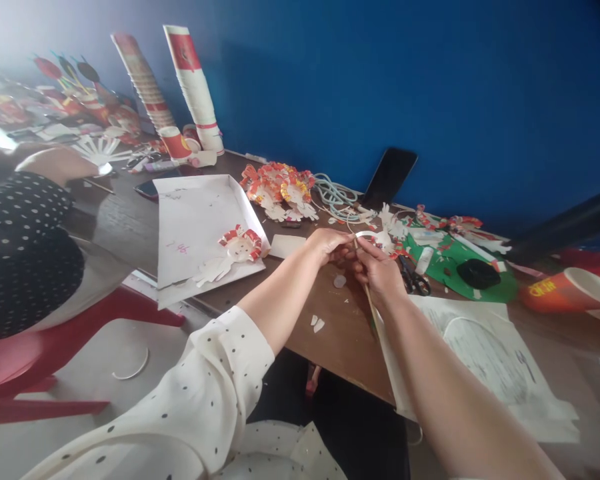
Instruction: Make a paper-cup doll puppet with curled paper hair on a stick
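Both my hands meet over the brown table. My left hand (333, 245) has its fingers closed around the near end of a curved white paper strip (365, 234). My right hand (380, 275) pinches at the same spot, its thumb along the strip. Red-and-white cut paper lies just beyond my right fingertips; I cannot tell whether it joins the strip. A thin, stick-like piece (369, 300) runs down from beneath my right fingers. Black-handled scissors (420, 285) lie right of my right hand, and small white paper scraps (318, 324) lie in front.
A white box lid (195, 220) holds a red-and-white paper cutout (240, 245). Behind are a pile of similar cutouts (280, 190), a coiled cable (334, 190) and a leaning phone (390, 175). A green sheet (445, 267) and paper cup (570, 291) lie right. Another person's arm (55, 163) is left.
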A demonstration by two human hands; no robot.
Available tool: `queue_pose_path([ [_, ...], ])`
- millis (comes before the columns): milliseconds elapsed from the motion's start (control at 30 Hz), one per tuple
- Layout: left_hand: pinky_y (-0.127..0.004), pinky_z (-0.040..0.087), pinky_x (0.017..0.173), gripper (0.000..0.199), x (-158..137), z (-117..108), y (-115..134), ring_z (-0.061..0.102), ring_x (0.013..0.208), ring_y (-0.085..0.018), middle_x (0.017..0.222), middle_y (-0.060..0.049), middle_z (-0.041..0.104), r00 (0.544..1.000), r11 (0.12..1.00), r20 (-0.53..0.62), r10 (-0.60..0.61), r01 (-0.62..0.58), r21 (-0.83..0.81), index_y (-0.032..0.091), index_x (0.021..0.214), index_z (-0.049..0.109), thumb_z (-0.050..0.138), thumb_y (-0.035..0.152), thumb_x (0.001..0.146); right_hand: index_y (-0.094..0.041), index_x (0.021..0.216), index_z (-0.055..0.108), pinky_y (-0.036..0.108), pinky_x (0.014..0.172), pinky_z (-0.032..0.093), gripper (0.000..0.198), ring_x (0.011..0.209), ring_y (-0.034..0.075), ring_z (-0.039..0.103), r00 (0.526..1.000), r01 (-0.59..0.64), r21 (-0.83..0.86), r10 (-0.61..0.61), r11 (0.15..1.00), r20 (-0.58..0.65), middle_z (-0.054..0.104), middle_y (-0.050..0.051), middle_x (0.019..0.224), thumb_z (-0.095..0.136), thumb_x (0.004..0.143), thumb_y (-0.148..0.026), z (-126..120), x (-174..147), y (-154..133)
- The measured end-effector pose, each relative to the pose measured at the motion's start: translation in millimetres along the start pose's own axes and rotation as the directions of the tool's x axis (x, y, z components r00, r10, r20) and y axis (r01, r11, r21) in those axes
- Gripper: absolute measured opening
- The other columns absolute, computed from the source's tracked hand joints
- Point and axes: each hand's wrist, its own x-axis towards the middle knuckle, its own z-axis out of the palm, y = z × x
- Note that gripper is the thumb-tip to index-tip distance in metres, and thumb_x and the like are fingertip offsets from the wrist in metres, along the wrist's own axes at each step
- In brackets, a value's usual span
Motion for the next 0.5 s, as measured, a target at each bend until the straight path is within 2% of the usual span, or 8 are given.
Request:
queue_pose_path([
  [133,-0.014,0.043,0.051,0.011,-0.2,0.5,-1.0,0.055,0.049,-0.006,0.058,-0.002,0.061,1.000,1.000,-0.006,0.000,0.000,-0.002,0.009,0.075,0.068,0.065,0.010,0.086,-0.018,0.119,0.068,0.015,0.037,0.025,0.053,0.049,0.008,0.046,1.000,-0.012,0.008,0.012,1.000,0.005,0.063,0.000,0.065,0.070,0.066,-0.021,0.9,-0.1,-1.5],
  [333,-0.019,0.050,0.067,0.018,-2.3,0.5,-0.6,0.059,0.058,-0.008,0.063,-0.005,0.063,0.999,0.996,0.012,0.043,-0.042,-0.079,0.008,0.068,0.066,0.061,0.004,0.085,-0.018,0.113,0.069,0.013,0.036,0.024,0.046,0.048,0.006,0.045,0.997,-0.079,0.064,0.080,0.995,-0.010,0.061,-0.001,0.065,0.066,0.067,-0.014,1.0,0.2,-7.2],
  [500,-0.018,0.049,0.065,0.015,-2.8,-1.2,-1.4,0.058,0.057,-0.007,0.064,-0.004,0.065,0.999,0.999,0.004,0.052,-0.052,-0.010,0.009,0.073,0.071,0.062,0.003,0.084,-0.017,0.115,0.067,0.011,0.036,0.022,0.047,0.046,0.004,0.041,0.994,-0.098,0.090,0.094,0.991,0.049,0.060,-0.001,0.066,0.064,0.068,-0.013,-1.7,0.1,-8.6],
])
